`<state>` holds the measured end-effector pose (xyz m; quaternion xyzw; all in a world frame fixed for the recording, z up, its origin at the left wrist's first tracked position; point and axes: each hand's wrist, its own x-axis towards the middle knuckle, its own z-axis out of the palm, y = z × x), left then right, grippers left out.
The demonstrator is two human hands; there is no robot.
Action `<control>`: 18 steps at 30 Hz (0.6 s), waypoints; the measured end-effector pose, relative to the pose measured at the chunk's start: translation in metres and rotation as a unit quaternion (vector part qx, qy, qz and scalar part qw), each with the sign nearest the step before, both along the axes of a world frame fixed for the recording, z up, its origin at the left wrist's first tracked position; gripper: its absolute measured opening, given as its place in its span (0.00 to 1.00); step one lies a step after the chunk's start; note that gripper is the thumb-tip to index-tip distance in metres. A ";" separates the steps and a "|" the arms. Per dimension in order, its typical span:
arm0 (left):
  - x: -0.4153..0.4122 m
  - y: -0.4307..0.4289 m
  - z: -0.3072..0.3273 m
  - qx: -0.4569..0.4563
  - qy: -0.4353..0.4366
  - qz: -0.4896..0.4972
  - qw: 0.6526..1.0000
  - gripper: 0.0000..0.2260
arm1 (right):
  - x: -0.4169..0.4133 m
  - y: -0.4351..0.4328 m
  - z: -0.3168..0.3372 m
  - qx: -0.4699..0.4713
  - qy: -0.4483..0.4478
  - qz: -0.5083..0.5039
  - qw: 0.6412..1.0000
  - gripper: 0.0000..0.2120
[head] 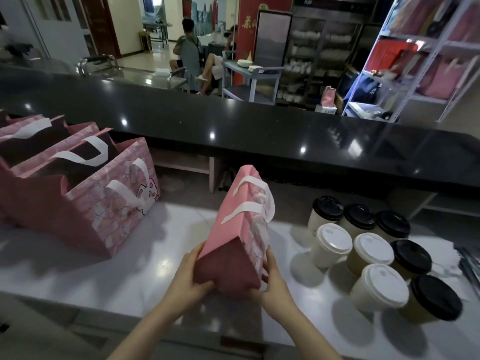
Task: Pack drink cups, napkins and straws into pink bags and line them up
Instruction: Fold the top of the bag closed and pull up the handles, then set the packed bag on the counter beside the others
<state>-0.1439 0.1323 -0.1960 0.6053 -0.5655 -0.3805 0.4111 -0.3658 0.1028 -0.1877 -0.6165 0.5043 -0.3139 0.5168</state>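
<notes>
The person is gripping a folded pink bag (241, 229) by its base end, the left hand (192, 279) and right hand (272, 281) each clamping their fingers (205, 285) around a bottom corner, holding it tilted over the white tabletop (130, 268) with its white handles pointing away. The step in hand is probably opening a fresh bag: it is looking flat and nothing is showing inside. The next move is likely calling for spreading the sides, squaring the base and standing it upright beside the three open pink bags (104, 203) that are lining up at the left. Lidded drink cups (374, 289), some black-topped and some white-topped, are waiting in a cluster just to the right; pale and dark items at the far right edge may be napkins and straws, but they are too cut off to tell. Beyond, a glossy black counter (259, 131) is crossing the view, with a grey trolley (249, 81), a metal shelving rack (415, 61) of folded goods, and seated people behind it.
</notes>
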 end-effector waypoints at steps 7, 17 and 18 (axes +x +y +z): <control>-0.033 0.044 0.022 -0.111 -0.005 0.027 0.993 0.34 | -0.013 0.049 0.016 -0.072 -0.022 -0.057 0.996 0.45; -0.050 0.026 0.107 -0.201 -0.008 0.046 0.978 0.31 | -0.023 0.031 0.103 -0.183 -0.055 -0.064 0.979 0.39; -0.052 0.017 0.117 -0.213 -0.009 0.048 0.976 0.31 | -0.024 0.023 0.115 -0.196 -0.054 -0.068 0.977 0.40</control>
